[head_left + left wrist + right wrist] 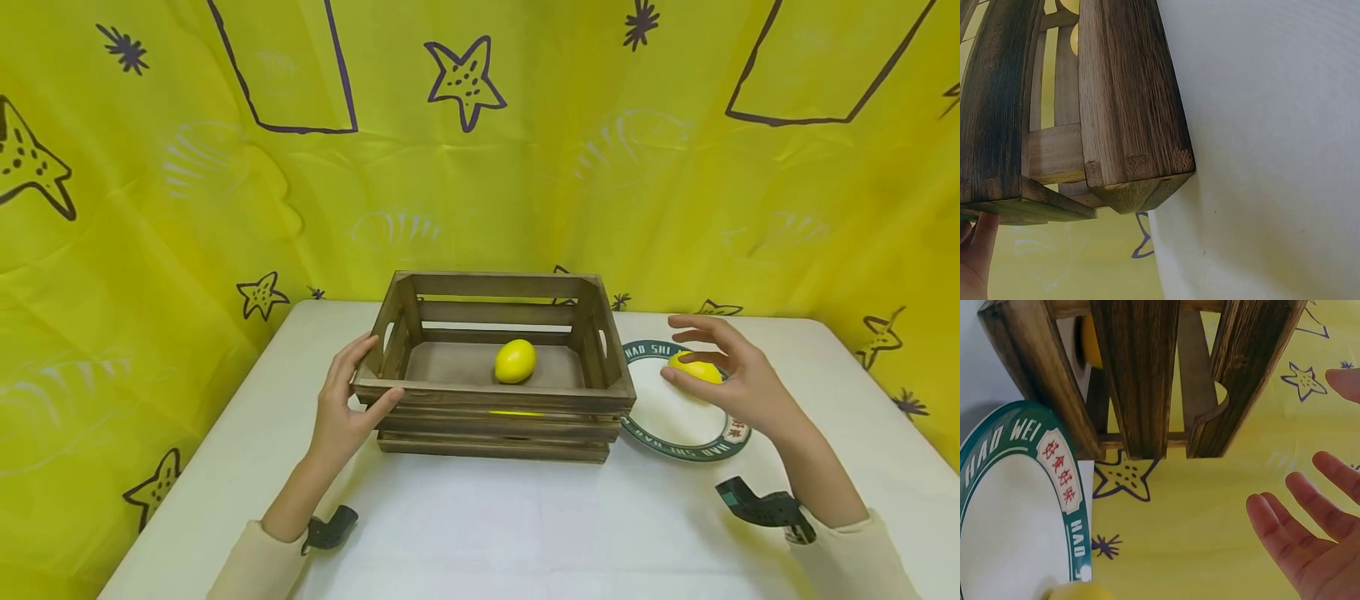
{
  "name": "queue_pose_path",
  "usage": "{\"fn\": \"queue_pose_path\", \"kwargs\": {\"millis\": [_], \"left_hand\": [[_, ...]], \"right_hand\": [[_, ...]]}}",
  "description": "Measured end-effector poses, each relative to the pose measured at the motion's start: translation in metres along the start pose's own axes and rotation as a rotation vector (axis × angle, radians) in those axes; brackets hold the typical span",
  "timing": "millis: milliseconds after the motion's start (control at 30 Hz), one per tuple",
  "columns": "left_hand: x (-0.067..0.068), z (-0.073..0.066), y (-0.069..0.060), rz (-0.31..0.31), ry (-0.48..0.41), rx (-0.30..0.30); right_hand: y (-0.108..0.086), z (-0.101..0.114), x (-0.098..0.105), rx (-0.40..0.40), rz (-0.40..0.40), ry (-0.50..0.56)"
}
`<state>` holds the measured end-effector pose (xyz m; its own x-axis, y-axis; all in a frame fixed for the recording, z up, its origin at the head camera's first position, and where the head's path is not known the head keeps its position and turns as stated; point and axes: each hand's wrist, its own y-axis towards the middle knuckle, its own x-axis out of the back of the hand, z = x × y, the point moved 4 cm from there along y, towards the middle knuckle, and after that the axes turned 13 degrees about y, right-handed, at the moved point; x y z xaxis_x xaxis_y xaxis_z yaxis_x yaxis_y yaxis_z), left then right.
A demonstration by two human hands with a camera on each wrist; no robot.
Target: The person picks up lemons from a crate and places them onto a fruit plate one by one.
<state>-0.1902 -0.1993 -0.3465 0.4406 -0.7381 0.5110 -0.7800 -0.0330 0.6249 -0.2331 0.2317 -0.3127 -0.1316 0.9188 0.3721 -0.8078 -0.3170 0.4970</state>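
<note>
A slatted wooden crate [495, 400] stands on the table, and one lemon [515, 361] lies inside it. My left hand [347, 408] grips the crate's left front corner, thumb against the front and fingers along the left side. In the left wrist view, fingers of my left hand [977, 256] show at the crate's corner [1138, 94]. Above the white plate [667, 412] with a green lettered rim, my right hand [742, 383] is held with thumb and fingers apart. A second lemon [697, 368] lies on the plate, partly hidden by that hand. Whether the hand touches it is unclear.
A white-covered table [480, 517] carries the crate and, close by its right side, the plate. Behind them hangs a yellow cloth [517, 192] printed with starfish and fish. Each wrist wears a black device, the right device [761, 508] and the left device [330, 529].
</note>
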Motion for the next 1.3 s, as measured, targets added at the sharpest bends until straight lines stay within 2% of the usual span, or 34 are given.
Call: {"fn": "queue_pose_path", "kwargs": {"millis": [133, 200, 367, 500, 667, 800, 933, 1300], "left_hand": [[-0.009, 0.021, -0.002, 0.013, 0.007, 0.025], [-0.01, 0.025, -0.003, 0.019, 0.004, 0.033], [-0.009, 0.025, -0.004, 0.02, -0.008, 0.025], [-0.01, 0.026, -0.004, 0.017, -0.01, 0.016], [-0.01, 0.028, -0.005, 0.018, -0.013, 0.027], [-0.011, 0.029, -0.006, 0.019, -0.011, 0.036], [-0.01, 0.028, -0.005, 0.016, -0.009, 0.032], [-0.01, 0.028, -0.004, 0.02, -0.013, 0.018]], "right_hand": [[0.002, 0.004, -0.004, 0.022, -0.003, 0.027], [0.004, 0.006, -0.005, 0.037, -0.012, 0.039], [0.009, 0.009, -0.009, 0.072, -0.033, 0.133], [0.013, 0.011, -0.013, 0.107, -0.018, 0.293], [0.018, 0.013, -0.02, 0.142, 0.034, 0.431], [0.022, 0.015, -0.028, 0.149, 0.094, 0.501], [0.027, 0.017, -0.034, 0.143, 0.132, 0.472], [0.039, 0.025, -0.045, 0.202, 0.173, 0.371]]}}
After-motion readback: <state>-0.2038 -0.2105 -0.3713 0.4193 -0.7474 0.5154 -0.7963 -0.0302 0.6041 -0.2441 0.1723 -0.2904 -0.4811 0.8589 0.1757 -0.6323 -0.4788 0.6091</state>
